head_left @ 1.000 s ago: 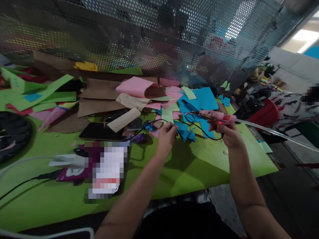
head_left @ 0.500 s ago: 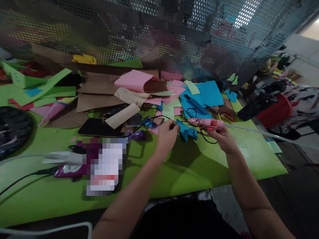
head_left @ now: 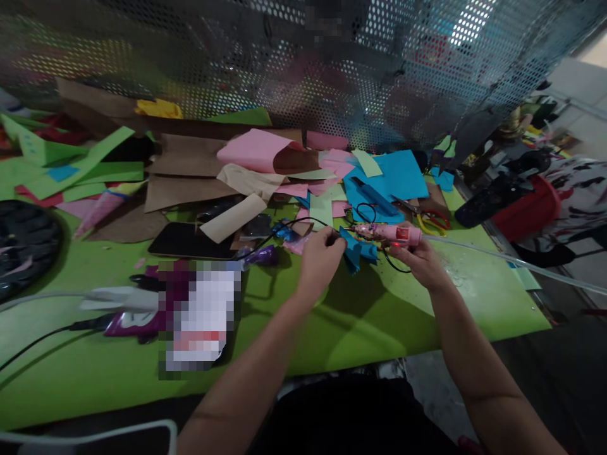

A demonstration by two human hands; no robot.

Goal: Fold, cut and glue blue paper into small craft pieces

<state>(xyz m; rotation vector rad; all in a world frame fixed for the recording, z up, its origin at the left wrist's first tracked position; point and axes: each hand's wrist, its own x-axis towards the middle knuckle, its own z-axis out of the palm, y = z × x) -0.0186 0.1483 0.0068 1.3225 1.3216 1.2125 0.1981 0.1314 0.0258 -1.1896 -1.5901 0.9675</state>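
My left hand (head_left: 322, 256) is closed in a pinch at the left edge of a folded piece of blue paper (head_left: 353, 251); the fingertips partly hide the grip. A thin black cord (head_left: 303, 220) runs in from the left and disappears behind these fingers. In my right hand (head_left: 417, 258) is a pink hot glue gun (head_left: 386, 232) with a red switch, lying level and pointing left. Its nozzle is just above the blue paper; whether they touch I cannot tell. A long clear glue stick (head_left: 502, 254) trails from its rear end.
Paper sheets and scraps, including a pink sheet (head_left: 256, 150) and a blue sheet (head_left: 403, 177), cover the back of the green table (head_left: 294, 347). Scissors (head_left: 429, 221), a dark phone (head_left: 190, 240) and a purple corded tool (head_left: 137, 323) lie around. A perforated metal panel (head_left: 265, 69) stands behind.
My right hand has shifted slightly left with the glue gun, bringing it closer over the blue paper. My left hand has barely moved and keeps its pinch.
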